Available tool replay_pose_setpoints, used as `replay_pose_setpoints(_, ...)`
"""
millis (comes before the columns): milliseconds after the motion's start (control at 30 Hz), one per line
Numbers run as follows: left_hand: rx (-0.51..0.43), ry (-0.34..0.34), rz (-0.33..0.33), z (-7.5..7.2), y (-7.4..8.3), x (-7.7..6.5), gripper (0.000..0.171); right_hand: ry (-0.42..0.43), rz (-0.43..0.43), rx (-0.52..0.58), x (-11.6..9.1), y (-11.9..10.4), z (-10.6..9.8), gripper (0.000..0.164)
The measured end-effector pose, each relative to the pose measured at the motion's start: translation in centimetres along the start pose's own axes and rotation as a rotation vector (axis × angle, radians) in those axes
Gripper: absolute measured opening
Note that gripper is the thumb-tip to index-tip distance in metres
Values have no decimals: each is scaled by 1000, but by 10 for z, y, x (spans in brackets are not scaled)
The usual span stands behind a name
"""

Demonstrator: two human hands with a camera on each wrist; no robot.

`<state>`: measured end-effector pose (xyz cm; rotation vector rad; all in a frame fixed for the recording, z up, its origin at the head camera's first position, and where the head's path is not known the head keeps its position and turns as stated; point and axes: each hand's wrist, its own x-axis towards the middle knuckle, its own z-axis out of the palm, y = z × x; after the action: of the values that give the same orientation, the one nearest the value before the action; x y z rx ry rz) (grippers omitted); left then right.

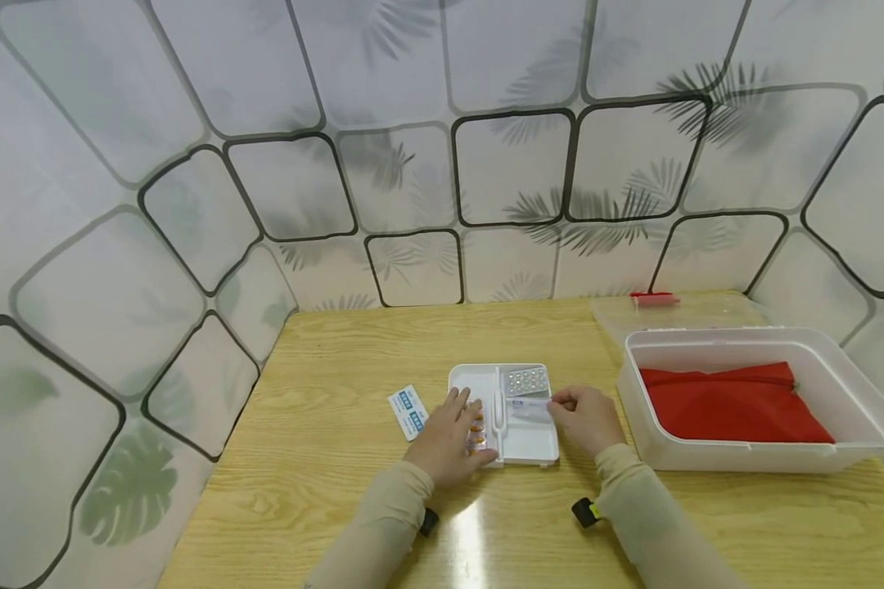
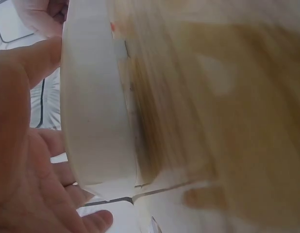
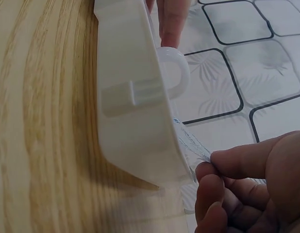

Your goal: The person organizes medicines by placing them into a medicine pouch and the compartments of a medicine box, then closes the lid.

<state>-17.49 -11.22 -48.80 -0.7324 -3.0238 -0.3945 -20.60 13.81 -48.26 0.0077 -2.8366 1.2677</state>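
A small white plastic case (image 1: 530,448) lies open on the table, with a white loop handle (image 3: 184,73) at its middle. My left hand (image 1: 448,442) rests with spread fingers on its left half, partly covering a blister pack of orange capsules (image 1: 476,433). At the right half, my right hand (image 1: 589,419) pinches the end of a clear plastic packet (image 1: 526,407) with blue print between thumb and forefinger. Behind that packet, a silver blister pack of tablets (image 1: 526,381) sits in the case. In the left wrist view the case's side wall (image 2: 94,107) hides most of its contents.
A white-and-blue printed packet (image 1: 407,409) lies left of the case. To the right stands a translucent bin (image 1: 737,458) holding a red zipped pouch (image 1: 729,405). Its clear lid (image 1: 707,309) lies behind it. Patterned fabric walls (image 1: 405,180) enclose the wooden table (image 1: 302,483).
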Motion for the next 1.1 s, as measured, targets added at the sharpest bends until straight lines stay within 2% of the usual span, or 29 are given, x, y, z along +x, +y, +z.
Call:
replay_pose_setpoints(267, 68, -98, -77, 1, 0, -2, 93, -14, 1, -58, 1, -3, 1, 16)
replay_pose_setpoints(367, 80, -114, -89, 2, 0, -2, 96, -19, 15, -75, 1, -4, 2, 16)
replay_pose_setpoints(633, 101, -99, -83, 4, 0, -2, 96, -10, 12, -81, 2, -6, 4, 15)
replay_pose_setpoints(833, 91, -94, -80, 3, 0, -3, 96, -17, 25, -79, 2, -5, 5, 20)
replay_pose_setpoints(1000, 89, -100, -90, 4, 0, -3, 97, -15, 16, -87, 2, -3, 5, 17)
replay_pose_setpoints(1100, 70, -79, -87, 3, -1, -2, 97, 4, 6, -85, 2, -1, 4, 15)
